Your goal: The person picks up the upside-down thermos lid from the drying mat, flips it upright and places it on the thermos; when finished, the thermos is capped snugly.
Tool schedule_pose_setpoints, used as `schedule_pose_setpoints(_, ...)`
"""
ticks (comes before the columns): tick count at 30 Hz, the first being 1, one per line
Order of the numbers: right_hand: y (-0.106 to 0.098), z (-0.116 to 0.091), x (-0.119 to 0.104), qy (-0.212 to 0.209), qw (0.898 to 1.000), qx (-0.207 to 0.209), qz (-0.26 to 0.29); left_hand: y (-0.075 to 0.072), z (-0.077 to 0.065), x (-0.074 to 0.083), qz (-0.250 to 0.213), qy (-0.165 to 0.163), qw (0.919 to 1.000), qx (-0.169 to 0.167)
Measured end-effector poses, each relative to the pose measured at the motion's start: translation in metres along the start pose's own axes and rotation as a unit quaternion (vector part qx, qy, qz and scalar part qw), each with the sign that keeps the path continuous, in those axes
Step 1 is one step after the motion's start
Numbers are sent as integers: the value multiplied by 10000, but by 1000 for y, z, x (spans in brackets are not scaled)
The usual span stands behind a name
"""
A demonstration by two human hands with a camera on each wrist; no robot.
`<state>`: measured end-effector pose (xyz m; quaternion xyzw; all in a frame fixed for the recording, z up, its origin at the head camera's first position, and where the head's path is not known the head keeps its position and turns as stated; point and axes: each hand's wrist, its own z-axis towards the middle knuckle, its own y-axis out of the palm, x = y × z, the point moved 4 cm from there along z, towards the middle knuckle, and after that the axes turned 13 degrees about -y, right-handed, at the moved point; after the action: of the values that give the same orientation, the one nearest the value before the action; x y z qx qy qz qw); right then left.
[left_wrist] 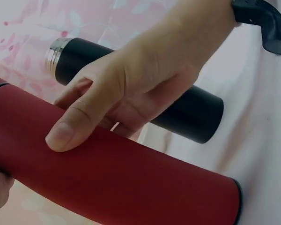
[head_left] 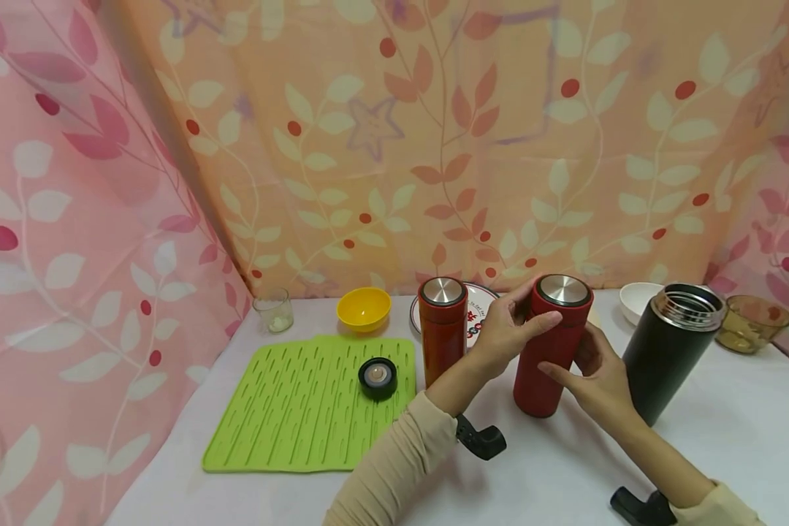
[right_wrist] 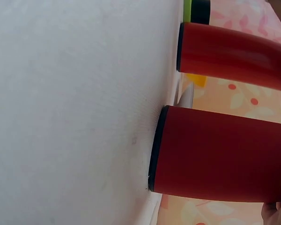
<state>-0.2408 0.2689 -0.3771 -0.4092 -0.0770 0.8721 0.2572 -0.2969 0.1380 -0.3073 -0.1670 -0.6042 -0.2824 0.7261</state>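
Note:
A dark red thermos [head_left: 547,365] with a silver-topped lid [head_left: 564,290] stands upright on the white table. My left hand [head_left: 505,330] grips it near the top, thumb across the front just below the lid. Lower down, my right hand [head_left: 601,376] holds the body from the right side, its thumb lying on the red surface in the left wrist view. Beside my left forearm is an orange-red thermos [head_left: 443,332], its lid on and its lower part hidden. Right of my right hand, a black thermos [head_left: 671,358] stands with its steel mouth uncovered.
A green ribbed mat [head_left: 289,409] lies at the left, with a round black lid [head_left: 378,378] on it. Along the back are a small glass [head_left: 276,313], a yellow bowl [head_left: 363,310], a patterned plate [head_left: 480,301], a white bowl [head_left: 636,301] and an amber glass bowl [head_left: 752,325].

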Motion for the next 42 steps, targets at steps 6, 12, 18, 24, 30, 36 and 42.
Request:
schedule_pose_setpoints(6,0,-1,2,-35,10000,-22,29,9,-3,0,57,368,9982,470)
schedule_pose_setpoints(12,-1,-1,3,-71,9999,-2,-101,17,-5,-4,1119,538,9773,1715)
schedule_pose_setpoints(18,1,-2,4,-95,9999,-2,-131,15,-6,-6,1017,595,9748,1895)
schedule_pose_setpoints(24,1,-1,2,-33,9999,-24,-138,11,-7,-2,1069,695,9765,1740)
schedule_pose_setpoints(30,-3,0,2,41,9996,-31,-280,10,-14,18,1123,723,9820,1336)
schedule_pose_setpoints(36,-4,0,2,110,9997,-46,-227,5,-11,17,1001,616,9890,902)
schedule_pose_setpoints(42,-2,0,1,84,9999,-16,-104,0,1,-2,851,402,9921,828)
